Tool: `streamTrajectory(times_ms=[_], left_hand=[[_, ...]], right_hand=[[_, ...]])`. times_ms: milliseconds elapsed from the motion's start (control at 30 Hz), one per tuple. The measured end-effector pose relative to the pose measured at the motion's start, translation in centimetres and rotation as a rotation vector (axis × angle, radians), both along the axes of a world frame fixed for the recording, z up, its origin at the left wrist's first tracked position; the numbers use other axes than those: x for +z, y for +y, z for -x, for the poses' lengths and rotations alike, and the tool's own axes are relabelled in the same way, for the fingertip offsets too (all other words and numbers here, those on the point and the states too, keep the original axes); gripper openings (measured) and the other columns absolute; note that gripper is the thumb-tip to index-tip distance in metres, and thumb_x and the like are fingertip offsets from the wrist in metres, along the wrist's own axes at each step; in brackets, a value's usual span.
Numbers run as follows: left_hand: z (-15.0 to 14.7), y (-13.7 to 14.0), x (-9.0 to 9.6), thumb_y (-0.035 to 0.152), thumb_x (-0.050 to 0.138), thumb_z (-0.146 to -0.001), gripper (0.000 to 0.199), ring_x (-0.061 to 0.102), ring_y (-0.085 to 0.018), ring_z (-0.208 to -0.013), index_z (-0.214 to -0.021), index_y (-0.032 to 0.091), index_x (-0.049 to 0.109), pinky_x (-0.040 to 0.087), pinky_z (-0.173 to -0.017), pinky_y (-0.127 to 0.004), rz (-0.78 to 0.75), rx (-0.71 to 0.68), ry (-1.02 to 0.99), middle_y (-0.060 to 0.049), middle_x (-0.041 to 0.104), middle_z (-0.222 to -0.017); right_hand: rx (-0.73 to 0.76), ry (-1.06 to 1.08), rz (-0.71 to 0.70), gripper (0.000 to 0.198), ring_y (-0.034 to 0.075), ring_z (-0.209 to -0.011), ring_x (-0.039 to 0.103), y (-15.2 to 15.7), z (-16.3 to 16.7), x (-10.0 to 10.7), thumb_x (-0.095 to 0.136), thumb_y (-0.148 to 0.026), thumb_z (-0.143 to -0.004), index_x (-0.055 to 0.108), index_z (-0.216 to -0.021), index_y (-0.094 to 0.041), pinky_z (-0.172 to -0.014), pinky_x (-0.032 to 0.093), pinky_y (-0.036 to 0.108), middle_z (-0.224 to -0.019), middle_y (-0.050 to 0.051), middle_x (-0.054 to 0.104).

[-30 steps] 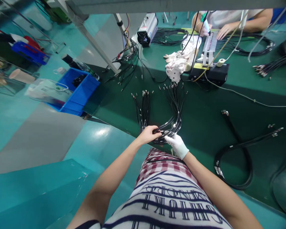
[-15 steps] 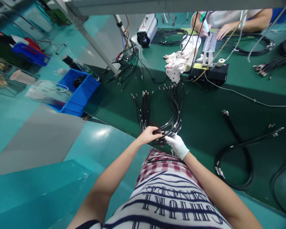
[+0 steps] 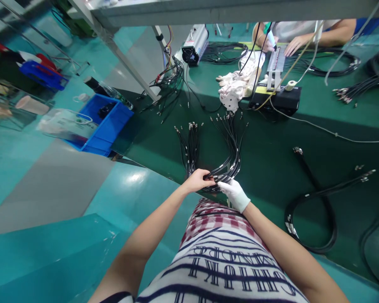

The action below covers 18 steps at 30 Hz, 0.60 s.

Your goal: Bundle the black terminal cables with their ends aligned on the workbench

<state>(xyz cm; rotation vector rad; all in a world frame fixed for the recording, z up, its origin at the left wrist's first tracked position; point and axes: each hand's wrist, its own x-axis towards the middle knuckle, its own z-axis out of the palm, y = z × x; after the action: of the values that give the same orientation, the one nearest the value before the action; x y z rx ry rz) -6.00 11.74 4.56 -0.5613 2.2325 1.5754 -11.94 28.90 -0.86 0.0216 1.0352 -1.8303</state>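
A bundle of thin black cables (image 3: 234, 153) with metal end connectors curves in a U at the near table edge, its two sets of ends pointing away from me. My bare left hand (image 3: 198, 181) is closed around the bottom of the bend, thumb and fingers on the cables. Just to its right, my right hand (image 3: 234, 194), in a white glove, pinches the same bundle with its fingertips. Small white labels or sleeves show along the cables. The left-hand cable ends (image 3: 192, 141) fan out on the green table. Parts of the bend are hidden behind my fingers.
On the green table (image 3: 265, 168), a coiled black cable bundle (image 3: 333, 219) lies to the right. White gloves (image 3: 232, 90) and a black device (image 3: 276, 101) sit farther back. Across the table a co-worker's hands (image 3: 297, 44) work at a metal fixture. A blue bin (image 3: 113, 130) stands left.
Both hands stay on the cable bundle and have barely moved. The whole view has shifted slightly; the cables lie almost the same.
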Motion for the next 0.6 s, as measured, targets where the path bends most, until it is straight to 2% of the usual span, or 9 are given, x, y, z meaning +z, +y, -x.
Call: streamTrajectory(times_ms=[200, 333, 467, 533, 600], left_hand=[[0.0, -0.1, 0.1, 0.035, 0.067, -0.072, 0.025, 0.047, -0.01, -0.063, -0.074, 0.01, 0.065, 0.036, -0.06, -0.021, -0.004, 0.014, 0.005, 0.002, 0.056, -0.066], [0.1, -0.8, 0.8, 0.034, 0.067, -0.073, 0.023, 0.05, -0.011, -0.07, -0.076, 0.011, 0.063, 0.038, -0.065, -0.022, 0.018, 0.044, 0.039, 0.0, 0.058, -0.073], [0.0, -1.4, 2.3, 0.035, 0.062, -0.078, 0.023, 0.053, -0.011, -0.073, -0.078, 0.013, 0.058, 0.041, -0.068, -0.022, -0.108, 0.001, 0.049, 0.0, 0.058, -0.075], [0.4, -1.6, 3.4, 0.038, 0.058, -0.082, 0.025, 0.052, -0.01, -0.064, -0.08, 0.014, 0.053, 0.041, -0.062, -0.022, -0.195, -0.053, 0.009, 0.001, 0.056, -0.068], [1.4, -2.3, 4.9, 0.044, 0.058, -0.082, 0.03, 0.045, -0.008, -0.053, -0.081, 0.015, 0.052, 0.035, -0.05, -0.02, -0.204, -0.082, -0.036, 0.004, 0.05, -0.062]], right_hand=[[-0.022, -0.068, -0.036, 0.04, 0.017, -0.076, 0.059, -0.1, -0.3, -0.4, 0.086, -0.036, -0.062, 0.072, -0.094, -0.015, -0.071, 0.044, 0.028, -0.091, 0.005, 0.068], [-0.046, -0.135, -0.109, 0.04, 0.014, -0.069, 0.056, 0.1, -0.3, -1.3, 0.085, -0.042, -0.062, 0.069, -0.087, -0.016, -0.059, 0.04, 0.025, -0.083, 0.003, 0.066], [-0.013, -0.165, -0.183, 0.045, 0.011, -0.056, 0.047, 0.1, 0.2, -1.9, 0.08, -0.055, -0.062, 0.063, -0.075, -0.015, -0.044, 0.025, 0.021, -0.079, 0.005, 0.065], [0.03, -0.148, -0.207, 0.045, 0.01, -0.053, 0.044, 0.2, 0.4, -2.1, 0.078, -0.056, -0.063, 0.062, -0.076, -0.015, -0.042, 0.018, 0.02, -0.081, 0.007, 0.066], [0.08, -0.108, -0.226, 0.043, 0.01, -0.053, 0.044, 0.5, 0.5, -2.3, 0.078, -0.053, -0.064, 0.063, -0.078, -0.015, -0.041, 0.016, 0.019, -0.084, 0.009, 0.067]])
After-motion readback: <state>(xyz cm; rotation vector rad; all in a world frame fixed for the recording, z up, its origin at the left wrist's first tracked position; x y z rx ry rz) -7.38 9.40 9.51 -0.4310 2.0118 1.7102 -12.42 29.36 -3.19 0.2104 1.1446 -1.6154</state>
